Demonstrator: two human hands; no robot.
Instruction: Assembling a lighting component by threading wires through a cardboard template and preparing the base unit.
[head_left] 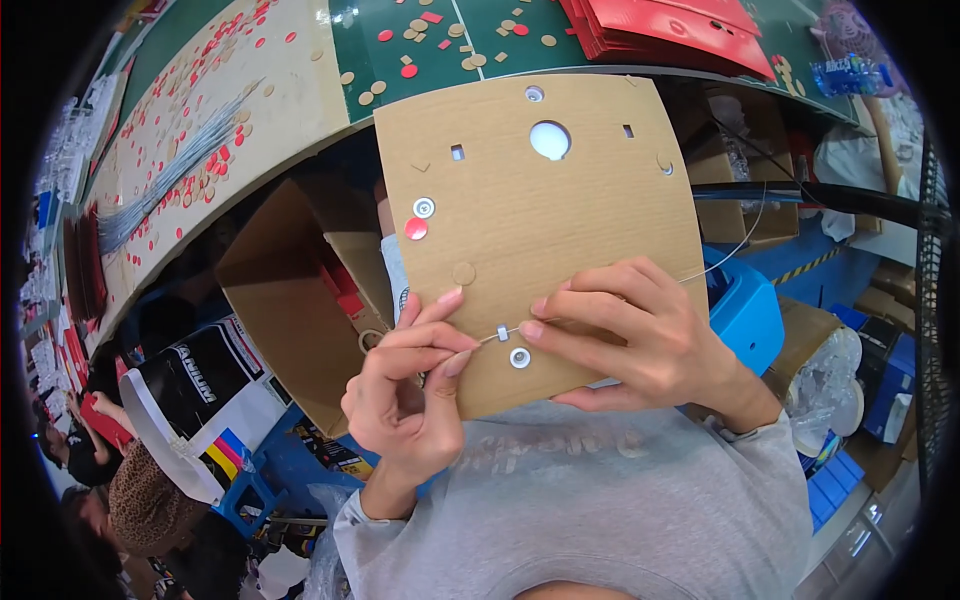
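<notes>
Item: cardboard sheet [545,220], held up before your chest so its punched holes face you. Your left hand [410,385], at 7 o'clock of the sheet, pinches a small metal piece [502,332] on a thin wire [735,245], fingers closed. Your right hand [640,340], at 5 o'clock, grips the sheet's lower edge and the wire. Around: white washer [424,208], open carton [290,300] at 9 o'clock, worktable [300,90] strewn with discs at 12, nothing blocking.
</notes>
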